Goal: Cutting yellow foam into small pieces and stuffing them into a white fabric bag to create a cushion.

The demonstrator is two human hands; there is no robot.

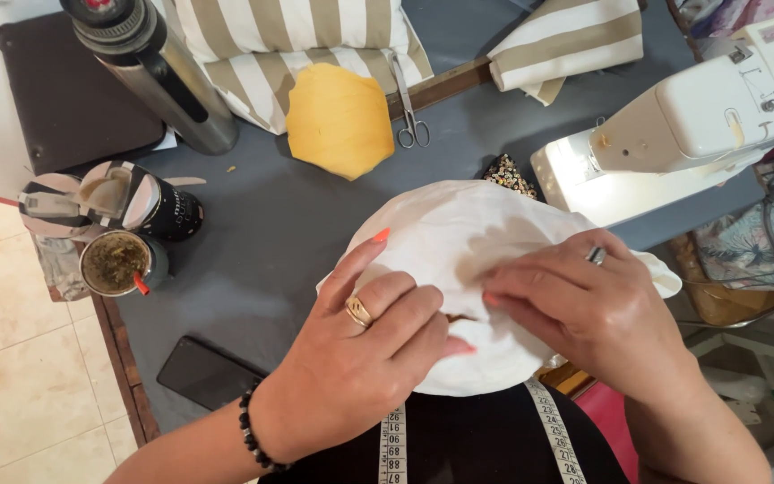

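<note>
A round piece of white fabric (468,229) lies on the grey table (262,233) right in front of me. My left hand (365,350), with a gold ring and a black bead bracelet, presses on its lower left part, forefinger stretched toward the rim. From the right, my right hand (593,309) pinches a fold of the same fabric near its middle. A small dark gap shows between my fingertips. A measuring tape (553,430) hangs around my neck.
A white sewing machine (674,134) stands at the right. Scissors (409,108), a yellow fabric disc (338,116) and striped cloth (306,36) lie at the back. A steel flask (159,72), a cup with herb drink (118,263) and a dark phone (203,372) are at the left.
</note>
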